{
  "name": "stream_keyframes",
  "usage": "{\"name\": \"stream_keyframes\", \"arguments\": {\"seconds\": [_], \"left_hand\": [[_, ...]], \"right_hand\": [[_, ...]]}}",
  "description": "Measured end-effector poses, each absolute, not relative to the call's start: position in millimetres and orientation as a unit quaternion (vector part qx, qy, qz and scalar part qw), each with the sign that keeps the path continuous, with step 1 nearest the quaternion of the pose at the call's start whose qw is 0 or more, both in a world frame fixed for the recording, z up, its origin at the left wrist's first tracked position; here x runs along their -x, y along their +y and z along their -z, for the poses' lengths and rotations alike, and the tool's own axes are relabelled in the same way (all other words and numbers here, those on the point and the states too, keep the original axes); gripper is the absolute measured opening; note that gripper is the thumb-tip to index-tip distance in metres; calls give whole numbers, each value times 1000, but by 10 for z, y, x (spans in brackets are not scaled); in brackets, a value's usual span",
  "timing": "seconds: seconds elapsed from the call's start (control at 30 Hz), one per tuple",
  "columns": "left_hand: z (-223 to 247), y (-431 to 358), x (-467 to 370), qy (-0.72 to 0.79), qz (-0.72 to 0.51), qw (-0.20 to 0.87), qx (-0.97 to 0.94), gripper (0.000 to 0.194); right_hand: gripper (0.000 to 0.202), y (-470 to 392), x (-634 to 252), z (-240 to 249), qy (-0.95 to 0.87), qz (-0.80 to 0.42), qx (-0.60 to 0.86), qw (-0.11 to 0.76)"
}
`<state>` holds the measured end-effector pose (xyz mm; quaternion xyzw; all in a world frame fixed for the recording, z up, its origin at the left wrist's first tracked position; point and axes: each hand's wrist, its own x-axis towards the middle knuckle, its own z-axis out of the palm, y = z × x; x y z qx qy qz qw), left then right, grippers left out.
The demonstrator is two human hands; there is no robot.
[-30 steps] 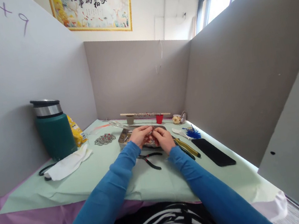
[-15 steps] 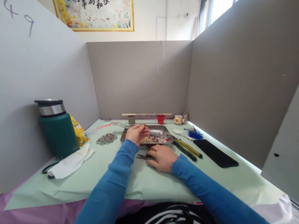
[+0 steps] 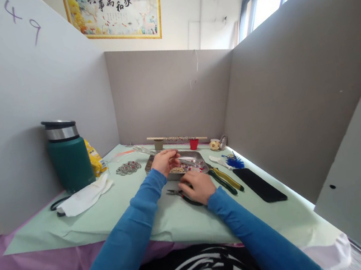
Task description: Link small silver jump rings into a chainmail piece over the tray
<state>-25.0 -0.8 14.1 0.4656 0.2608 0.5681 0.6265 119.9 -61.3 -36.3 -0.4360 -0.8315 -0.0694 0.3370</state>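
My left hand [image 3: 166, 162] is over the left part of a metal tray [image 3: 201, 159] of small beads, its fingertips pinched together; whatever is between them is too small to make out. My right hand [image 3: 198, 186] is in front of the tray with its fingers curled down near the tray's front edge. Small dark-handled pliers [image 3: 176, 192] lie on the green cloth, partly under my right hand. I cannot see whether my right fingers grip anything. Larger pliers with green and yellow handles [image 3: 227, 180] lie just to the right.
A green bottle [image 3: 71, 163], white cloth [image 3: 87, 196] and a pile of beaded chain [image 3: 128, 168] are on the left. Behind the tray are a red cup [image 3: 194, 143] and a stick [image 3: 153, 138]. A black phone-like slab [image 3: 260, 185] and blue tassel [image 3: 235, 161] lie right.
My right hand has lifted and shifted slightly up off the small pliers, whose handles now show more. My left hand has barely moved.
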Motion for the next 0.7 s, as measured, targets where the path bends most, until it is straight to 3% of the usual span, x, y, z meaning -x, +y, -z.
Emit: {"name": "stream_keyframes", "arguments": {"seconds": [0.1, 0.2, 0.33, 0.7], "left_hand": [[-128, -61, 211, 260, -535, 628, -502, 9], [-108, -134, 144, 271, -484, 632, -541, 13], [-90, -198, 75, 288, -463, 628, -556, 14], [-83, -204, 28, 276, -432, 656, -554, 10]], "right_hand": [[27, -539, -1235, 284, -710, -21, 458, 535], [31, -461, -1259, 226, -615, -164, 447, 629], [30, -414, -1273, 210, -571, -274, 409, 657], [29, -431, -1257, 185, -527, -347, 379, 677]]}}
